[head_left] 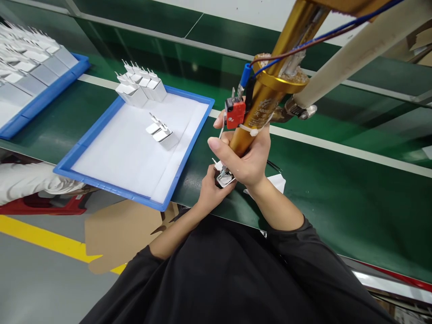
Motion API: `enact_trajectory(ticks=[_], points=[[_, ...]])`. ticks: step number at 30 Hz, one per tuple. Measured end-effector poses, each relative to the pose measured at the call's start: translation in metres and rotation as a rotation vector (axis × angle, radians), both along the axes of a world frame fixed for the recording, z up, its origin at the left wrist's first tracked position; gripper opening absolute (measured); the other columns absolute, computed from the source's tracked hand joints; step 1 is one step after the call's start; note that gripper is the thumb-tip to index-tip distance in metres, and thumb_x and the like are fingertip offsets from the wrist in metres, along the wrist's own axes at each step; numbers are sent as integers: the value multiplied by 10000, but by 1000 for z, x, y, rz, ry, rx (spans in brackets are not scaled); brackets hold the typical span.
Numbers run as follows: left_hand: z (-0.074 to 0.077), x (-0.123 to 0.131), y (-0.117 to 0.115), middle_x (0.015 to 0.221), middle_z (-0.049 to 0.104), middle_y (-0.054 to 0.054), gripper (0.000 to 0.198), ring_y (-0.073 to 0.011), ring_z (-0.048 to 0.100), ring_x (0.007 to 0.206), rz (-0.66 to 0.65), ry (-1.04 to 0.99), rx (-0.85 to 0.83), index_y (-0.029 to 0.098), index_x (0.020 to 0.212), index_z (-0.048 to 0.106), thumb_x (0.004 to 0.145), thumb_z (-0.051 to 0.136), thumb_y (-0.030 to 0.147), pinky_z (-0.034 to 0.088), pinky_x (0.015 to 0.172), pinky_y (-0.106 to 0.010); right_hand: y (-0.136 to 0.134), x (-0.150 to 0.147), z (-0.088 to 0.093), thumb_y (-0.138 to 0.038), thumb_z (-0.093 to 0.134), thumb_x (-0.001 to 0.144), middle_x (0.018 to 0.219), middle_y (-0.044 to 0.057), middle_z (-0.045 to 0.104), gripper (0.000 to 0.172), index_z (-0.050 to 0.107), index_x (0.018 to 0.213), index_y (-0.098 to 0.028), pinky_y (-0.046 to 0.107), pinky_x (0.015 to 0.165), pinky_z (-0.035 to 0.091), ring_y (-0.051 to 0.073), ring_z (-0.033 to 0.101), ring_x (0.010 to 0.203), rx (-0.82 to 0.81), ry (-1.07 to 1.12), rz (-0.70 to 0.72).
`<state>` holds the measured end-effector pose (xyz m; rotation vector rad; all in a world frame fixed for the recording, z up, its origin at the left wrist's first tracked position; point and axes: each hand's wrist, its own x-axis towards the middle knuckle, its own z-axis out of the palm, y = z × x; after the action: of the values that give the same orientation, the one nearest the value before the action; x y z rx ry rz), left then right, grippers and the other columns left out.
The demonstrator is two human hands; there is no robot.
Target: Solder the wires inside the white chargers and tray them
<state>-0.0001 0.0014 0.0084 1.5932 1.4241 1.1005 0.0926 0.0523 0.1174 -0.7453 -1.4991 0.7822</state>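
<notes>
My left hand is closed around a small white plug adapter low over the green bench. My right hand wraps around the barrel of a gold cylindrical hand tool, its thumb stretched along the near side. A red switch with a metal lever is fixed to the tool, beside my fingers. The tool's lower end comes down at the adapter; my right hand partly hides where they meet, so I cannot tell whether they touch.
Left of my hands, a blue tray with a white liner carries several white plug adapters. Another blue tray is packed with more. Wires and a pale pole run to the tool. A white scrap and a person's sleeve also show.
</notes>
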Motion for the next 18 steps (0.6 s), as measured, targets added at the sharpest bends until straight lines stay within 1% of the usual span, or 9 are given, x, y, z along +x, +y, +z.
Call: enact_trajectory(ticks=[3, 6, 9, 12, 15, 18], points=[[2, -10, 3, 825, 684, -10, 375, -148, 628, 672, -53, 87, -27, 189, 1064, 575, 758, 707, 360, 480, 605, -243, 2, 1, -4, -499, 524, 892, 744, -32, 484, 286, 431, 896, -229, 243, 474, 426, 44, 374, 482, -1, 63, 33], [6, -26, 5, 785, 690, 3, 384, -146, 623, 635, -75, 155, -103, 188, 1089, 624, 773, 695, 396, 478, 603, -244, 8, 2, -9, -474, 487, 915, 751, -32, 500, 256, 421, 962, -232, 237, 469, 425, 52, 400, 485, -7, 109, 17], [14, -43, 4, 786, 695, 4, 430, -142, 607, 612, -47, 161, -179, 186, 1111, 648, 777, 689, 454, 469, 577, -243, 16, 4, -10, -442, 502, 919, 794, -18, 541, 246, 413, 1034, -242, 230, 481, 428, 64, 462, 525, -28, 100, -63], [20, -54, 1, 827, 701, 0, 406, -138, 609, 642, -63, 135, -197, 194, 1093, 669, 792, 672, 467, 465, 580, -235, 25, 7, -10, -469, 517, 913, 916, 3, 594, 287, 411, 1087, -267, 221, 515, 434, 74, 552, 623, 11, 96, -169], [20, -60, 0, 907, 709, -8, 386, -152, 632, 732, -85, 153, -181, 210, 1095, 671, 801, 668, 461, 491, 653, -246, 33, 10, -11, -521, 467, 924, 966, -7, 613, 324, 392, 1152, -303, 221, 533, 429, 65, 581, 637, 70, 68, -198], [13, -64, 2, 1013, 704, -23, 420, -190, 643, 874, -121, 280, -133, 233, 1164, 646, 791, 692, 419, 511, 797, -293, 38, 13, -13, -569, 458, 913, 995, -2, 622, 384, 374, 1196, -323, 235, 542, 441, 71, 601, 650, 52, 33, -213]])
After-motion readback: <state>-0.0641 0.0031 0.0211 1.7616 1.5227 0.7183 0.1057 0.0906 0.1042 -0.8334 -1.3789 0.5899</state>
